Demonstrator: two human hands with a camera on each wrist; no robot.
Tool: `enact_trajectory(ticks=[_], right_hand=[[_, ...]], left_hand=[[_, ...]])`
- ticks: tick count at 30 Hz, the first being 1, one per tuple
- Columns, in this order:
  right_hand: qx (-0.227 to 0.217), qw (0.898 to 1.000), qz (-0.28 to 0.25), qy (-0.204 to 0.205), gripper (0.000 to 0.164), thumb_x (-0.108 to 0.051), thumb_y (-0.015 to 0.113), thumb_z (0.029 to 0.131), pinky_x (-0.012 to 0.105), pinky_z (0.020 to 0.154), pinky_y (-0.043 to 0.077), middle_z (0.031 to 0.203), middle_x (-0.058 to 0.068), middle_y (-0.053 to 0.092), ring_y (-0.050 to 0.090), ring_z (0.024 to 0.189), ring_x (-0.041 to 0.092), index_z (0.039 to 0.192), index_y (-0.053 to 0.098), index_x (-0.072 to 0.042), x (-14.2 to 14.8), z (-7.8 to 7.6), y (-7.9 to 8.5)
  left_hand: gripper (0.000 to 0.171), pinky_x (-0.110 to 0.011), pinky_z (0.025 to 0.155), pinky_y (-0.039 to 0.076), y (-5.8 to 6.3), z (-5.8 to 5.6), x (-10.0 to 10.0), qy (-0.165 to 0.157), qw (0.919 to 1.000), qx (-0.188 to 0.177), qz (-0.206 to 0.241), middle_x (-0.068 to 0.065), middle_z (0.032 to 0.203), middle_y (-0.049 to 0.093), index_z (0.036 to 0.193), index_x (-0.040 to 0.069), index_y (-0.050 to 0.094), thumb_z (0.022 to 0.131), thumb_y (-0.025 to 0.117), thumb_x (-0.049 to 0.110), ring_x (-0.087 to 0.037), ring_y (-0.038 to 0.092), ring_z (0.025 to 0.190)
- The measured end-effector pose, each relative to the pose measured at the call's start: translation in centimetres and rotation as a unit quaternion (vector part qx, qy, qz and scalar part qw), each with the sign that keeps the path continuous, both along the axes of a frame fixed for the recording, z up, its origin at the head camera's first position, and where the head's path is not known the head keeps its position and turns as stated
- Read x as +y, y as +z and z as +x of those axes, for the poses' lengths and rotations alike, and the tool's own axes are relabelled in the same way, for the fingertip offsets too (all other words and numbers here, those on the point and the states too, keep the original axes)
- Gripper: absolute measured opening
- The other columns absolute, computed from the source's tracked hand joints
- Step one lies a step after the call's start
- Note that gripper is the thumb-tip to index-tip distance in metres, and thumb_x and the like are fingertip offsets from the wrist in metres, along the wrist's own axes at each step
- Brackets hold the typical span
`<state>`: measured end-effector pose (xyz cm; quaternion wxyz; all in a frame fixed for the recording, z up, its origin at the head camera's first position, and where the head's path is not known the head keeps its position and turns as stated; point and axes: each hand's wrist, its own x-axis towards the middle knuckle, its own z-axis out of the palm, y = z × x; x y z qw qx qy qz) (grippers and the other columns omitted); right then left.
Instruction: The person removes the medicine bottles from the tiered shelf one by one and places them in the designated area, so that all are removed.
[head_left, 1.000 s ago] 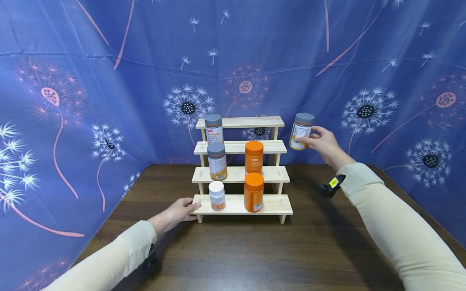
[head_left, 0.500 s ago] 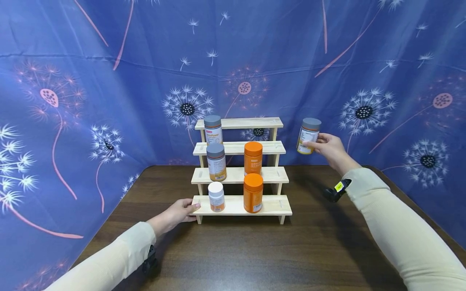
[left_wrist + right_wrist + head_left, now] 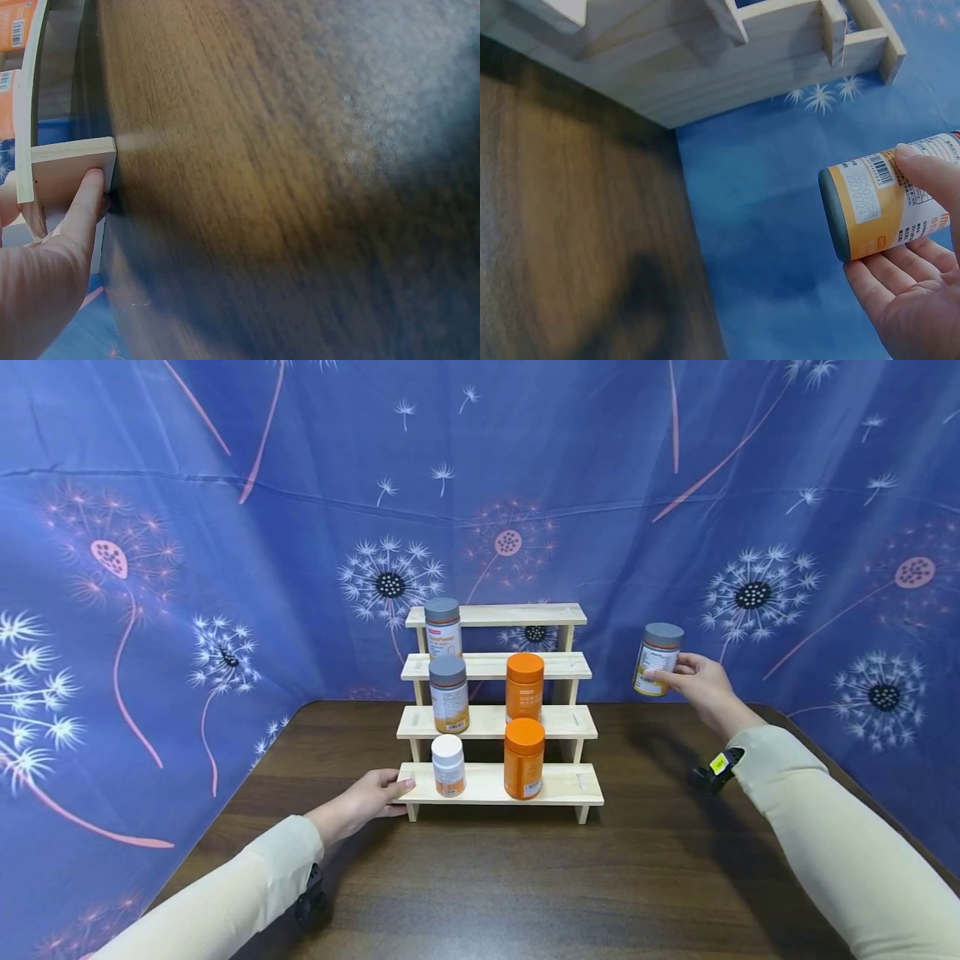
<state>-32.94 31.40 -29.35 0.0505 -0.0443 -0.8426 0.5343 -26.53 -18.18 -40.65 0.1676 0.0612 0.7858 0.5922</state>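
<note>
In the head view my right hand (image 3: 707, 689) holds a grey-lidded supplement jar (image 3: 657, 662) in the air, right of the wooden tiered shelf (image 3: 558, 783). The right wrist view shows the thumb and fingers on opposite sides of this jar (image 3: 881, 196), its yellow label and barcode visible. My left hand (image 3: 367, 800) grips the left end of the lowest step. One finger (image 3: 86, 199) lies along the step's support in the left wrist view; the thumb is partly cut off. On the shelf stand a white jar (image 3: 448, 767), two orange jars (image 3: 523, 762) and two grey-lidded jars (image 3: 449, 697).
The shelf stands on a dark wood table (image 3: 487, 885). Behind it hangs a blue cloth (image 3: 600, 527) with dandelion prints. The top step (image 3: 517, 614) runs to the right of the upper grey-lidded jar.
My right hand has carried its jar to the right and lower, farther from the shelf. The left hand stays on the lowest step, and the jars on the shelf have not moved.
</note>
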Motion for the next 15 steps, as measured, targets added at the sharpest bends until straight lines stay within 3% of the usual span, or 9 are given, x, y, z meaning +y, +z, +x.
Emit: enact_trajectory(ticks=[7, 10, 14, 15], right_hand=[[-0.007, 1.0, 0.004, -0.005, 0.093, -0.047, 0.067, 0.088, 0.053, 0.116, 0.034, 0.152, 0.023, 0.034, 0.034, 0.139, 0.037, 0.152, 0.02, 0.001, 1.6, 0.3, -1.5], [-0.009, 1.0, 0.009, -0.005, 0.092, -0.049, 0.065, 0.089, 0.05, 0.115, 0.037, 0.151, 0.023, 0.036, 0.045, 0.13, 0.029, 0.152, 0.021, 0.002, 2.4, 0.4, -2.1], [-0.016, 1.0, 0.014, -0.002, 0.09, -0.047, 0.064, 0.09, 0.029, 0.102, 0.05, 0.15, 0.025, 0.035, 0.051, 0.106, 0.001, 0.15, 0.022, 0.004, 3.5, 0.5, -3.1], [-0.018, 1.0, 0.012, 0.0, 0.09, -0.047, 0.064, 0.09, 0.023, 0.097, 0.052, 0.151, 0.026, 0.033, 0.051, 0.105, 0.0, 0.151, 0.021, 0.005, 3.8, 0.6, -3.3]], left_hand=[[0.044, -0.045, 0.097, 0.055, 0.2, 0.1, 0.1, -0.006, 1.0, 0.0, -0.002, -0.024, 0.116, 0.06, 0.133, -0.018, 0.04, 0.103, 0.046, 0.012, -0.022, 0.061, 0.103], [0.044, -0.046, 0.097, 0.055, 0.3, 0.2, 0.1, -0.013, 0.9999, 0.003, 0.001, -0.024, 0.114, 0.06, 0.133, -0.02, 0.039, 0.103, 0.046, 0.012, -0.021, 0.061, 0.102], [0.044, -0.046, 0.097, 0.055, 0.4, 0.2, 0.1, -0.014, 0.9999, 0.004, 0.001, -0.024, 0.113, 0.06, 0.132, -0.02, 0.039, 0.103, 0.046, 0.013, -0.021, 0.061, 0.101], [0.044, -0.046, 0.097, 0.055, 0.4, 0.1, 0.1, -0.013, 0.9999, 0.004, -0.001, -0.024, 0.114, 0.06, 0.133, -0.02, 0.039, 0.103, 0.046, 0.013, -0.022, 0.061, 0.102]])
